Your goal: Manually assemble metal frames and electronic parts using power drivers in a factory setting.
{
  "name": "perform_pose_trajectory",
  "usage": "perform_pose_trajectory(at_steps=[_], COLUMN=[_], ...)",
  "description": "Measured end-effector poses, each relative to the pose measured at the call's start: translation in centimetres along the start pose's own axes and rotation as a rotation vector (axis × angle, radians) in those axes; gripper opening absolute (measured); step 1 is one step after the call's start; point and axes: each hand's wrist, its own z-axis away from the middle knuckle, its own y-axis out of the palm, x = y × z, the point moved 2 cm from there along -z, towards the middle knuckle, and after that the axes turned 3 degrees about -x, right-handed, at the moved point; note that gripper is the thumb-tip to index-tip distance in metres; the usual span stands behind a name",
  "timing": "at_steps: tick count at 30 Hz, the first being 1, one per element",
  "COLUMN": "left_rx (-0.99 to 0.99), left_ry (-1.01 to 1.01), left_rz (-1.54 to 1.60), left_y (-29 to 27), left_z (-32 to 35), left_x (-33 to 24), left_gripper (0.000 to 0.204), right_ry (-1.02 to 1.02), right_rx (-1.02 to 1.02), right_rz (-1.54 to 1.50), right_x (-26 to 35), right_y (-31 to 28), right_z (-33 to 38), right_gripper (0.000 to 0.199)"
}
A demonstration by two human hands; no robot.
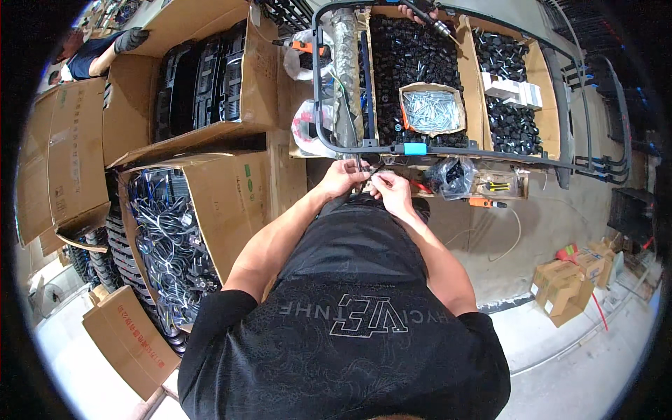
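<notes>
My left hand [341,178] is closed, its fingers pinched around something thin and dark at the near side of the black tubular frame [364,149]. Close beside it, my right hand [393,194] is also closed, fingertips together near the same dark piece [376,170]. Both hands are in front of my body, just below the frame's near bar. The piece is too small and too covered by fingers to name. A light blue block or tape [415,148] sits on that bar, right of my hands.
Beyond the frame are boxes of black parts [420,56] and a tray of screws [432,110]. Another person's hand [418,12] holds a power driver [437,26]. A box of cables [171,231] stands left. An orange-handled tool [486,203] hangs right; cartons [565,283] stand farther right.
</notes>
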Motion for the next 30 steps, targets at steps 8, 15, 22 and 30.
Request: perform_pose_trajectory(at_steps=[8, 15, 22, 30], left_rx=[0.056, -0.003, 0.014, -0.011], left_ry=[0.014, -0.008, -0.035, -0.006], left_rz=[-0.113, -0.090, -0.124, -0.172], left_y=[-0.3, -2.0, -1.6, -1.0], left_z=[-0.1, 0.5, 0.0, 0.2], left_x=[0.2, 0.7, 0.4, 0.2], left_gripper=[0.035, 0.035, 0.034, 0.027], right_ry=[0.077, 0.152, 0.323, -0.341], right_rx=[-0.149, -0.419, -0.899, 0.102], right_rz=[-0.136, -0.173, -0.268, 0.371], right_x=[-1.8, -4.9, -7.0, 4.1], right_y=[-1.6, -10.8, -15.9, -0.9], right_z=[-0.9, -1.9, -0.5, -1.0], right_gripper=[0.018, 0.012, 0.014, 0.033])
